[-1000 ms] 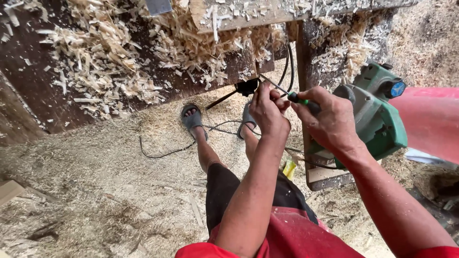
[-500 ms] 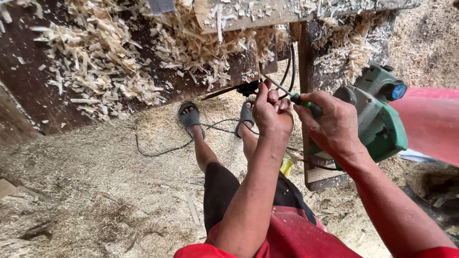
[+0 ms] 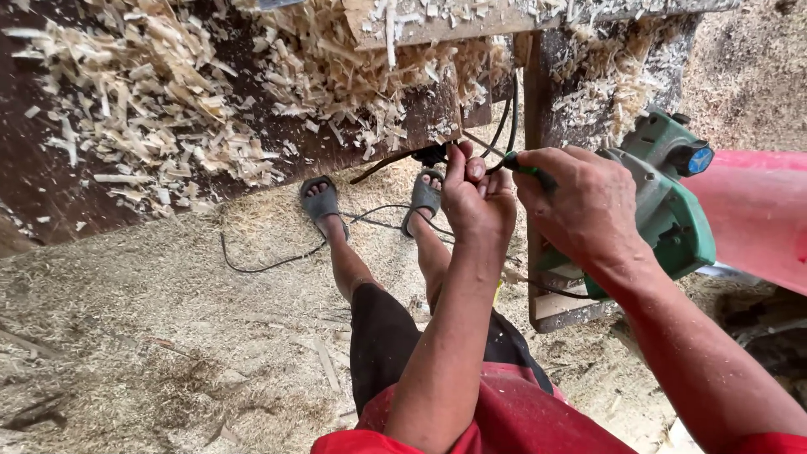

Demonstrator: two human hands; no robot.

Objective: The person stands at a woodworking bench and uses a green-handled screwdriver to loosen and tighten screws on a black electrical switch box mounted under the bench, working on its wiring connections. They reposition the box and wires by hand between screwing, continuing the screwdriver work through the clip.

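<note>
Left hand [image 3: 477, 200] pinching black cord [image 3: 507, 126] near dark plug [image 3: 432, 155], right hand [image 3: 580, 202] clenched on green-handled tool [image 3: 528, 168] over green power saw [image 3: 664, 210]; best steadying cord, keeping tip square, avoiding slips.

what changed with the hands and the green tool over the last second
Very little. The left hand shifted slightly and now has its thumb raised against the black cord. The right hand kept its grip on the green-handled tool, its tip meeting the left hand's fingers. The green power tool stayed put on the wooden board, and both sandalled feet kept their places on the sawdust floor.
</note>
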